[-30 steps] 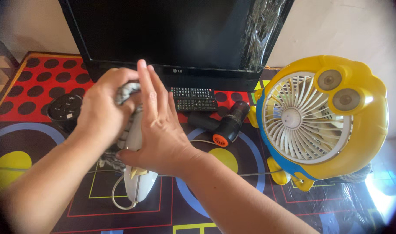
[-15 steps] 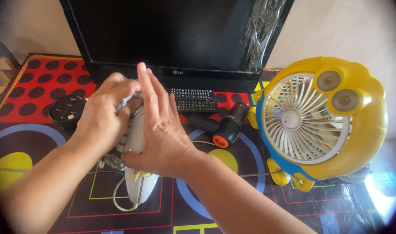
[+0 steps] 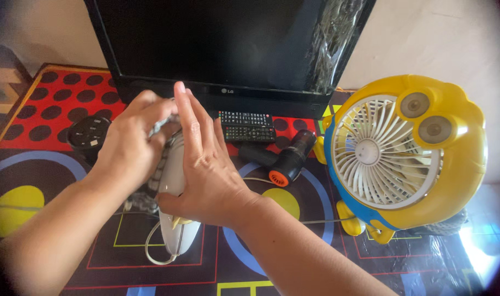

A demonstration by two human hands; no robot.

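Right at the centre-left of the frame, both hands meet over a long white device (image 3: 176,233) with a thin cord looping from its lower end. The right hand (image 3: 206,175) lies flat against its side, fingers straight and pointing toward the top of the frame, thumb tucked under. The left hand (image 3: 130,148) is curled shut around a grey cloth (image 3: 161,127) pressed on the device's upper part. Everything sits on a patterned mat (image 3: 53,98) of red, black, blue and yellow. Behind the hands, at the top, stands a black monitor (image 3: 217,49); below its edge lies a black remote control (image 3: 247,126). Just right of centre rests a black torch with an orange end (image 3: 291,159), and at the right stands a yellow fan (image 3: 403,153).
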